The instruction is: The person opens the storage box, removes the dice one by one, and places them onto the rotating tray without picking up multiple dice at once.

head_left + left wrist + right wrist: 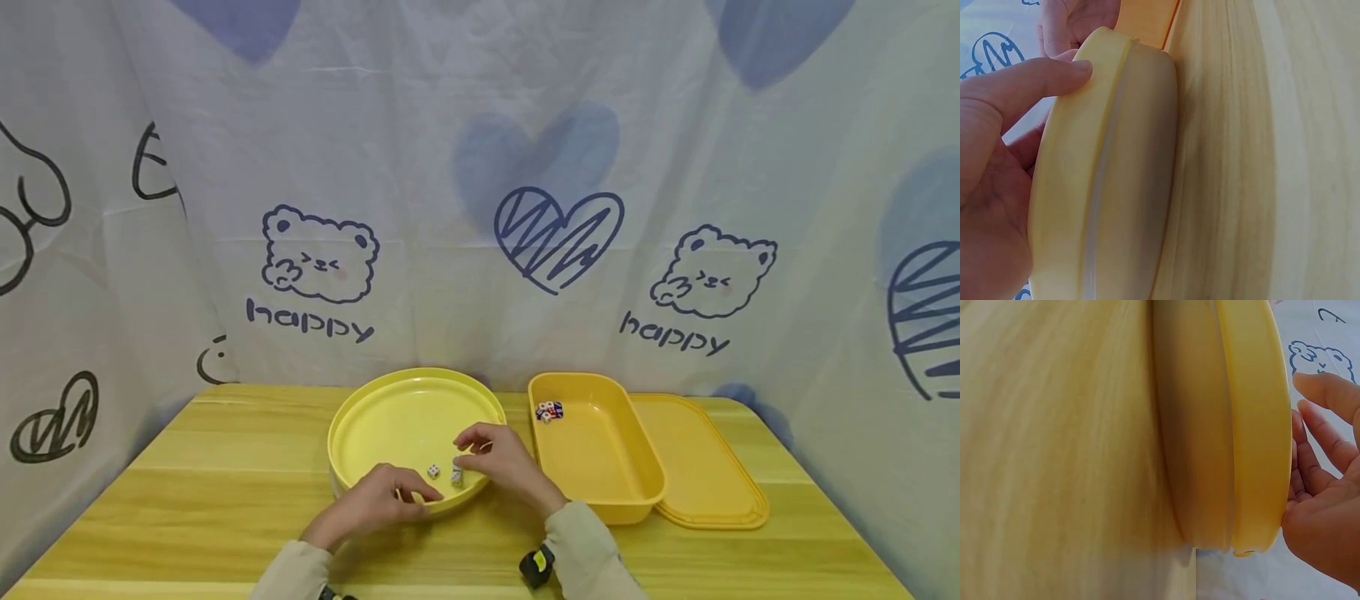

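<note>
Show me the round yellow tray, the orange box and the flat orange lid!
Round yellow tray (pixel 408 427): head view, bare inside floor.
Orange box (pixel 596 450): head view, bare inside floor.
Flat orange lid (pixel 700 461): head view, top face.

I note the head camera above the table, set farthest back, facing forward and down towards the cloth; both wrist cameras look from close in, turned sideways, sharing the tray's outer wall
</note>
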The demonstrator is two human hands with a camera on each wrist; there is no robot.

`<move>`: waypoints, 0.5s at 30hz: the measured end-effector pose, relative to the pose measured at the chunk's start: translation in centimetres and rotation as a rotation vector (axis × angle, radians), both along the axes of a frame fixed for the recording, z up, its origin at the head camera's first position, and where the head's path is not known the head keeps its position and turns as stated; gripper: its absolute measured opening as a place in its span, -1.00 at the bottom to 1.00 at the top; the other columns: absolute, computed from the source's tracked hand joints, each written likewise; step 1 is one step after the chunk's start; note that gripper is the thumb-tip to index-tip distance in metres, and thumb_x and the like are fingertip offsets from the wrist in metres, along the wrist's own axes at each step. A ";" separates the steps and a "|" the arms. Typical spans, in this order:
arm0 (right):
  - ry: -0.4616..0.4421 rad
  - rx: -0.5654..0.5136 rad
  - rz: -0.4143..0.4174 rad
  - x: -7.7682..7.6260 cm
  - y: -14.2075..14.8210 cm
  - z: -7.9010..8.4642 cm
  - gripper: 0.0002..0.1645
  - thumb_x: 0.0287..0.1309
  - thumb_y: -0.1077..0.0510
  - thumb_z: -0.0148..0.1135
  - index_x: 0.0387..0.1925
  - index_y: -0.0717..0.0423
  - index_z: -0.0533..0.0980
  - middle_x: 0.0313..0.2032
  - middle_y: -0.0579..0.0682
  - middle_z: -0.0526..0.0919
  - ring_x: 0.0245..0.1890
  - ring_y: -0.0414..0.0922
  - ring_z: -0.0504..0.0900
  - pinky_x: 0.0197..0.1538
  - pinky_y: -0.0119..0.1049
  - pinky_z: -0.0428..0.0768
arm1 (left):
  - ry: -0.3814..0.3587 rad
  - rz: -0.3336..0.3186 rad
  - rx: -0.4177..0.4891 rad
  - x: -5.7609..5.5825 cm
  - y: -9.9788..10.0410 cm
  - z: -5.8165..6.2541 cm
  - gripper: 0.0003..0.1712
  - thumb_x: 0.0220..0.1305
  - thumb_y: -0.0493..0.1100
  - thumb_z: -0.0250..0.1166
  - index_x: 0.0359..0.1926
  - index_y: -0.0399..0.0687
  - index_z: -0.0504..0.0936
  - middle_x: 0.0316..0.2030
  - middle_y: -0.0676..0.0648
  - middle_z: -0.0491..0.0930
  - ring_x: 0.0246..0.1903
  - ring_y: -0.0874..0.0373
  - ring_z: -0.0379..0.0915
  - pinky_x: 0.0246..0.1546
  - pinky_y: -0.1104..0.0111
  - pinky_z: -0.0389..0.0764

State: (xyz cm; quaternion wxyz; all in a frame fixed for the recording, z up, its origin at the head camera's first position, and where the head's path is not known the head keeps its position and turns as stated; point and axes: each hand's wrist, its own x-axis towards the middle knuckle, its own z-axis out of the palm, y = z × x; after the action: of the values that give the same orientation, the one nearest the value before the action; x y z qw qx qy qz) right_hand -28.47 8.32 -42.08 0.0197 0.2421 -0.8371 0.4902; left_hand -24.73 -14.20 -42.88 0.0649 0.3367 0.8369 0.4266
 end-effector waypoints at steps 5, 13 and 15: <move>0.002 0.013 -0.009 -0.1 -0.1 -0.1 -0.76 0.08 0.25 0.38 -0.20 0.29 0.62 -0.28 0.02 0.65 -0.29 -0.14 0.51 -0.15 -0.30 0.52 | 0.005 0.000 0.006 0.0 0.0 0.0 -0.82 0.18 -0.30 0.36 -0.18 -0.19 0.76 -0.27 -0.03 0.70 -0.41 0.31 0.52 -0.38 0.41 0.53; -0.007 0.010 -0.006 -0.2 -0.1 0.1 -0.74 0.09 0.26 0.37 -0.17 0.30 0.61 -0.25 0.04 0.65 -0.24 -0.10 0.53 -0.12 -0.28 0.53 | 0.006 0.000 0.008 0.0 0.0 0.2 -0.83 0.18 -0.30 0.36 -0.18 -0.20 0.76 -0.28 -0.02 0.70 -0.42 0.33 0.50 -0.40 0.42 0.52; -0.016 0.008 -0.003 -0.2 0.1 0.3 -0.74 0.11 0.25 0.36 -0.15 0.30 0.61 -0.23 0.04 0.65 -0.22 -0.09 0.54 -0.10 -0.26 0.53 | 0.005 0.002 0.007 0.1 0.1 0.2 -0.83 0.18 -0.31 0.37 -0.18 -0.20 0.76 -0.28 -0.02 0.70 -0.43 0.33 0.49 -0.40 0.42 0.51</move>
State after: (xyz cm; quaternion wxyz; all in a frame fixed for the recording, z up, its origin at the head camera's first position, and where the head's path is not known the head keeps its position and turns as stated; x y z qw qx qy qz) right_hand -28.63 8.42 -41.78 0.0127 0.2372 -0.8395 0.4887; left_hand -24.66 -14.15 -42.66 0.0611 0.3370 0.8360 0.4287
